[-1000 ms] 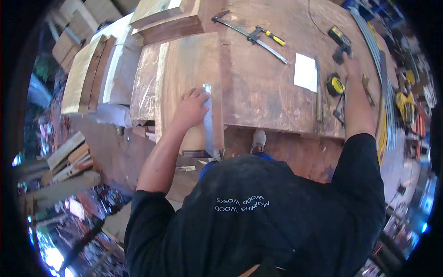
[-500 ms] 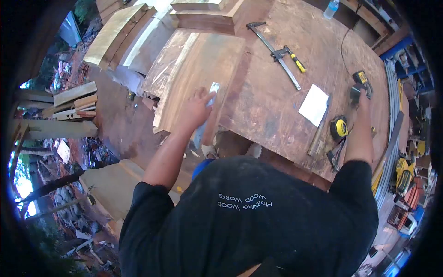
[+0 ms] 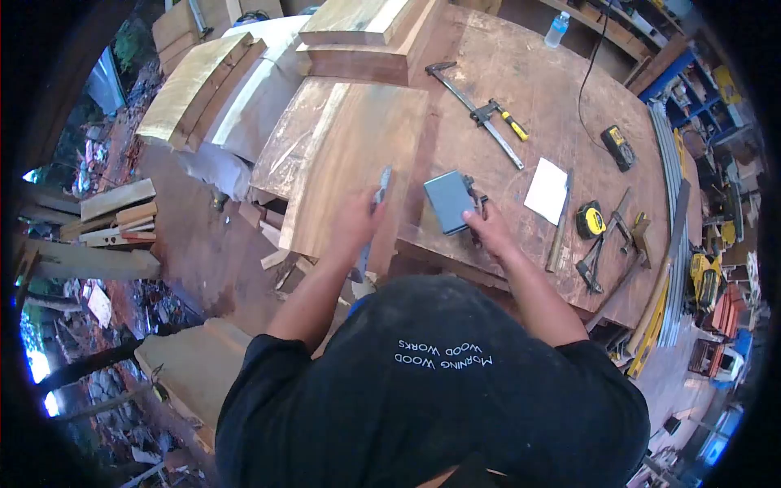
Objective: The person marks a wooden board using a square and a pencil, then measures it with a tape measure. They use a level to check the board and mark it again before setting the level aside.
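My left hand (image 3: 358, 221) is closed round a metal ruler (image 3: 384, 179), which lies lengthwise over the right part of a wooden board (image 3: 350, 146). To the right of the board, my right hand (image 3: 490, 230) grips the edge of a flat grey-blue device (image 3: 448, 202) with dark fittings along its side. The device is above the bench, between the board and a white sheet of paper (image 3: 546, 191).
A clamp with a yellow handle (image 3: 482, 114) lies on the bench (image 3: 537, 89). Tape measure (image 3: 590, 220), yellow-black meter (image 3: 618, 148), pliers-like tools and a pencil-like stick are at right. Stacked wood blocks (image 3: 358, 61) and a water bottle (image 3: 557, 29) stand at the far side.
My right hand has moved left from the bench's right side, bringing the grey-blue device with it. My left hand has shifted slightly down along the ruler, and the view has shifted.
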Demonstrator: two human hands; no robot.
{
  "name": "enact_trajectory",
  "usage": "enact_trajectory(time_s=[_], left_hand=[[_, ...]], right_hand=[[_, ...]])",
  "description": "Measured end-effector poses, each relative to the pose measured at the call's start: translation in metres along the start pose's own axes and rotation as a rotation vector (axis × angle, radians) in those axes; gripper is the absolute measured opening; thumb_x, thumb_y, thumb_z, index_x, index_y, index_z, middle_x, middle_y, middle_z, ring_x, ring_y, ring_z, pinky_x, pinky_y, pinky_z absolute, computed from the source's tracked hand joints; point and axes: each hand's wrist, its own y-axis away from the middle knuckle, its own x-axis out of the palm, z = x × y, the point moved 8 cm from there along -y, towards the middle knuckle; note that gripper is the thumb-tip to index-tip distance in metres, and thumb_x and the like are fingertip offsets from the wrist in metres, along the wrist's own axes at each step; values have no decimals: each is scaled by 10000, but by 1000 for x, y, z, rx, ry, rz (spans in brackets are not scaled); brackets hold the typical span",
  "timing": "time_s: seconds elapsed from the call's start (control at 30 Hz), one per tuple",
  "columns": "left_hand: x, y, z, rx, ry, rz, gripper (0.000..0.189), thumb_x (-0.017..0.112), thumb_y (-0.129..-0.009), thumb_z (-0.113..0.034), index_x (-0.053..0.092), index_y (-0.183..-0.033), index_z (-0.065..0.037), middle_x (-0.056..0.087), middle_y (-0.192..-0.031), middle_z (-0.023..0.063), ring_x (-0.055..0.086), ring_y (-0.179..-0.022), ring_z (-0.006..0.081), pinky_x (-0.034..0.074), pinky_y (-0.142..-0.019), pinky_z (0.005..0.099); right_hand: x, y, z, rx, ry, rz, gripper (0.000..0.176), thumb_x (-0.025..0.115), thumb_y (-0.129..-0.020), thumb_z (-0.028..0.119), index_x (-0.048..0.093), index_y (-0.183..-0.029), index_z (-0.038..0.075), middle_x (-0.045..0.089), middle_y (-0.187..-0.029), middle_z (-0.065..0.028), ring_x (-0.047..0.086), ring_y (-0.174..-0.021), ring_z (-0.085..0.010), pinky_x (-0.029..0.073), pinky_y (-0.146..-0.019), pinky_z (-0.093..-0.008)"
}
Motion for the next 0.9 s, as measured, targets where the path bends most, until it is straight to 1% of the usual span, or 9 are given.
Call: enact_trajectory(time_s=[0.07,0.2,0.27,0.5,0.6,0.67,0.77,0.83,0.9], left_hand=[[13,3,17,-259,199,177,388,672,-834,-210,602,-1194,-84,639,-916,146,629,-817,339,499,-729,432],[13,1,24,-214,135,116,443,638,-837,-198,554,-1258,-95,640,-927,158,633,-825,354,501,-722,445],[16,1,15,30,-179,47,519,594,-849,-203,473,-1347,-116,633,-935,180,622,-829,373,509,-716,470],[8,-2,36,23,-92,170,416,534,-858,-138,525,-1263,-47,624,-1020,237,623,-852,404,492,-776,506],[-14,6,40,32,-17,47,371,503,-908,-150,521,-1258,-26,633,-1001,248,618,-852,419,479,-750,522],[-27,15,55,-257,22,175,342,479,-952,-183,525,-1264,-51,641,-970,259,621,-886,418,475,-757,520],[-57,17,80,-304,-56,170,291,489,-945,-185,559,-1192,-48,643,-974,256,605,-909,451,458,-786,538],[-89,5,99,-192,-113,75,332,494,-940,-183,535,-1246,-63,641,-1035,249,608,-955,434,451,-822,545],[-140,-19,78,-66,-261,9,348,520,-946,-212,540,-1273,-95,651,-926,237,617,-864,428,480,-782,505]], right_hand=[[9,3,3,20,14,5,656,638,-871,344,385,-1392,33,589,-961,-63,537,-732,-130,447,-553,-282],[14,-4,-3,14,-25,2,617,628,-880,360,413,-1354,28,561,-851,-33,510,-628,-102,434,-494,-265],[14,-2,-9,48,-67,-13,585,622,-886,369,431,-1321,29,543,-827,-22,505,-626,-101,430,-477,-262],[10,16,-13,131,-128,-79,458,593,-907,398,478,-1173,43,509,-827,-17,487,-629,-93,417,-442,-254],[4,18,-27,149,-201,-66,453,591,-907,399,480,-1160,40,506,-840,-19,485,-639,-91,413,-440,-254],[0,22,-27,151,-217,-74,443,591,-908,396,479,-1146,40,501,-832,-17,478,-619,-92,408,-436,-253],[-9,21,-28,159,-230,-81,419,590,-910,389,477,-1115,42,489,-808,-13,461,-574,-92,396,-426,-253],[-12,22,-29,170,-235,-87,404,589,-912,385,478,-1098,44,483,-792,-12,451,-549,-92,389,-420,-253],[-13,24,-23,182,-339,-115,371,581,-918,373,482,-1071,50,471,-755,-10,428,-512,-88,376,-409,-255]])
